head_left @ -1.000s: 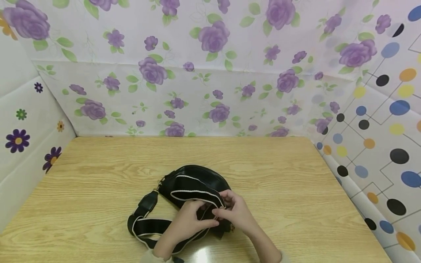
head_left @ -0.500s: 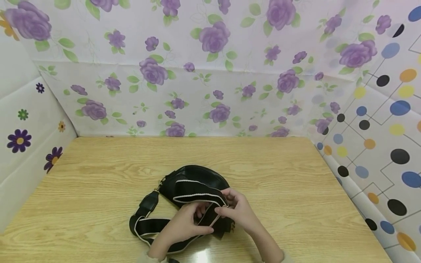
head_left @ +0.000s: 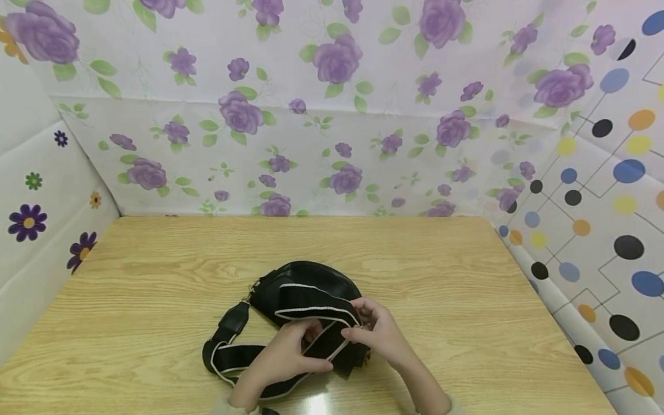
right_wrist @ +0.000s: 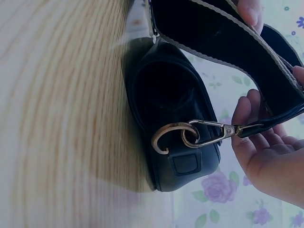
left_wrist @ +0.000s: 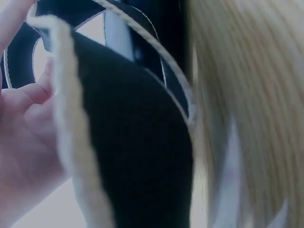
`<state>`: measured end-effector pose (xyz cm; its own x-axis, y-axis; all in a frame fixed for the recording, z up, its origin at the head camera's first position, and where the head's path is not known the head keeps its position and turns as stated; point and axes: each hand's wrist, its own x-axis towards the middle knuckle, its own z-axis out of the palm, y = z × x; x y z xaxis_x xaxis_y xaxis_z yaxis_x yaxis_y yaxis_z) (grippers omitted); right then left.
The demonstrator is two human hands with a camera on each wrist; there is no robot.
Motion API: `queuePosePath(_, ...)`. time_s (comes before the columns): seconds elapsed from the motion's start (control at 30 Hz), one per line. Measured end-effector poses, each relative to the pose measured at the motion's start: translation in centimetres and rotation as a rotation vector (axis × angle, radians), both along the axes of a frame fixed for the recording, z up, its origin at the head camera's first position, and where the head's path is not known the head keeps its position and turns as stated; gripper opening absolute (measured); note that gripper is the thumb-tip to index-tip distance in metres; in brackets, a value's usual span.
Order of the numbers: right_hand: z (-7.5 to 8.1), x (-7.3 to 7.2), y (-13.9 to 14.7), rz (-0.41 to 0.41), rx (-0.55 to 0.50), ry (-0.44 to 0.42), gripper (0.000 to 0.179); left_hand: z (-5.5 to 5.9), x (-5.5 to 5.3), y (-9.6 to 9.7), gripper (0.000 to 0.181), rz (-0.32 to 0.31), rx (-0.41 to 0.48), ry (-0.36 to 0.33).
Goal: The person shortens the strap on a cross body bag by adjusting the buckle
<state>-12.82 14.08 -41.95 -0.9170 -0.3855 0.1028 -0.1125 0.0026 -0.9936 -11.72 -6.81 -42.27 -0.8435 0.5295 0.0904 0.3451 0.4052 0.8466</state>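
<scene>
A black crossbody bag [head_left: 311,275] lies on the wooden table, its wide black strap [head_left: 311,300] with pale edging looped over and in front of it. My right hand [head_left: 376,334] pinches the strap's end beside a metal snap hook [right_wrist: 209,137]. That hook is linked through the ring [right_wrist: 164,133] on the bag's end in the right wrist view. My left hand [head_left: 285,354] holds the strap across its width, thumb at one edge and fingers at the other. Close up in the left wrist view, the strap [left_wrist: 133,133] hides part of the left hand [left_wrist: 28,123].
The strap's other end, with a black leather tab [head_left: 234,318], curves over the table [head_left: 441,265] left of the bag. A flower-patterned cloth [head_left: 290,150] rises behind the table. A dotted sheet [head_left: 586,253] stands along the right side.
My left hand has shifted slightly left, its thumb moving down and away from the right hand. The right hand has moved a little right with the strap's end. The bag stays put.
</scene>
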Motion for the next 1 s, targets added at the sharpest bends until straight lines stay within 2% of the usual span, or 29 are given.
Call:
queuePosePath(0.13,0.0,0.0,0.1,0.0,0.0,0.007,0.034,0.0,-0.1,-0.1,0.036,0.001,0.006,0.013)
queuePosePath(0.27,0.0,0.0,0.2,-0.007,0.005,-0.007,0.036,-0.2,-0.1,-0.5,0.034,-0.04,0.062,-0.022)
queuePosePath(0.5,0.1,-0.1,0.5,-0.04,0.007,-0.003,0.036,-0.6,-0.4,-1.4,0.027,-0.148,0.239,-0.228)
queuePosePath(0.63,0.1,-0.2,0.7,-0.034,0.004,0.011,0.036,-0.6,-0.5,-2.0,0.025,-0.206,0.296,-0.293)
queuePosePath(0.7,0.1,-0.2,0.8,-0.029,-0.006,0.004,0.037,-0.7,-0.6,-2.3,0.023,-0.241,0.342,-0.305)
queuePosePath(0.83,0.1,-0.2,0.9,-0.021,-0.04,-0.001,0.042,-0.7,-0.7,-2.9,0.018,-0.29,0.403,-0.27)
queuePosePath(1.0,0.2,-0.1,1.1,-0.011,-0.04,0.003,0.044,-0.8,-0.8,-3.1,0.021,-0.288,0.392,-0.236)
